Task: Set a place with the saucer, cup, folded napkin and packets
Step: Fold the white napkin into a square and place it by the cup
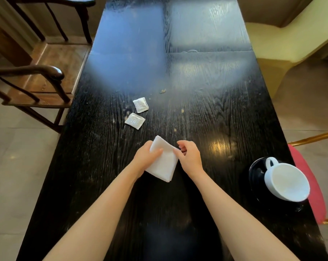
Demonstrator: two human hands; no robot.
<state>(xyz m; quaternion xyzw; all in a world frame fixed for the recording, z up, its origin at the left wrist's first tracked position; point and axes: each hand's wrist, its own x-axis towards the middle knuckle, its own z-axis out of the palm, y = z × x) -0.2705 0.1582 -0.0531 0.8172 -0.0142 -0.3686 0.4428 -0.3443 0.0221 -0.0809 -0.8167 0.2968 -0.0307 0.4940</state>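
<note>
A white folded napkin [164,162] is held just above the black table [206,119], near the middle. My left hand [145,157] grips its left edge with the thumb on top. My right hand [190,156] pinches its right corner. Two small white packets [140,104] [134,121] lie flat on the table just beyond the napkin, slightly left. A white cup [287,182] lies tilted on a black saucer [255,172] at the table's right edge, its handle pointing away from me.
A dark wooden armchair [37,76] stands along the table's left side. A cream chair [283,40] is at the far right and a pink-seated chair [313,185] at the near right. A few crumbs [162,91] lie past the packets.
</note>
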